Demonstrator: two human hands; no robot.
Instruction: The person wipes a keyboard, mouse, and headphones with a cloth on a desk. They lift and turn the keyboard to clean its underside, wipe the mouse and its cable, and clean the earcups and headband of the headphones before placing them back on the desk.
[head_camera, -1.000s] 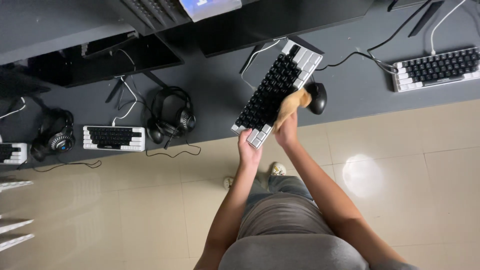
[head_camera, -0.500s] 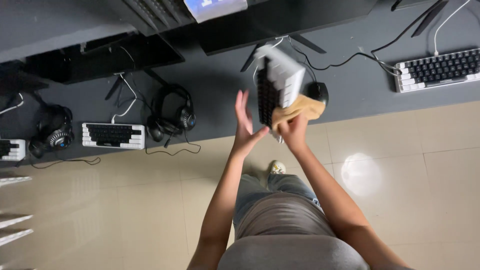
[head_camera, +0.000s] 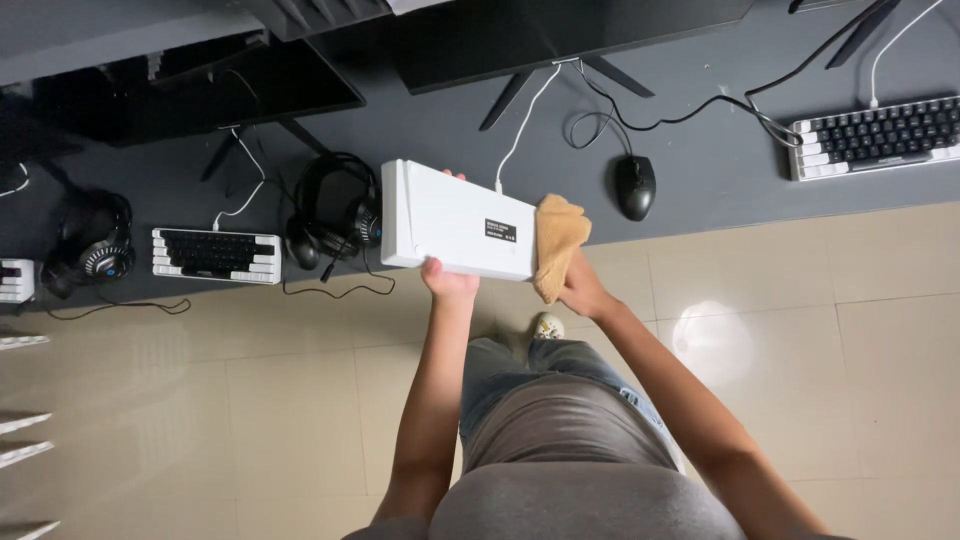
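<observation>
I hold a white keyboard (head_camera: 450, 220) turned over, its flat white underside with a small dark label facing me, above the dark desk's front edge. My left hand (head_camera: 447, 278) grips its near long edge. At the keyboard's right end my right hand (head_camera: 582, 290) presses a folded tan cloth (head_camera: 556, 240) against it. A white cable runs from the keyboard's far edge up toward the monitors.
A black mouse (head_camera: 635, 186) lies on the dark desk (head_camera: 700, 170) right of the keyboard. Another keyboard (head_camera: 876, 136) sits far right, a third one (head_camera: 215, 255) at left beside black headphones (head_camera: 335, 205). Monitors line the back. Beige floor tiles lie below.
The keyboard lay keys-up on the desk a second ago. It was lifted and flipped over; my left hand now grips its near edge, the cloth stays at its right end.
</observation>
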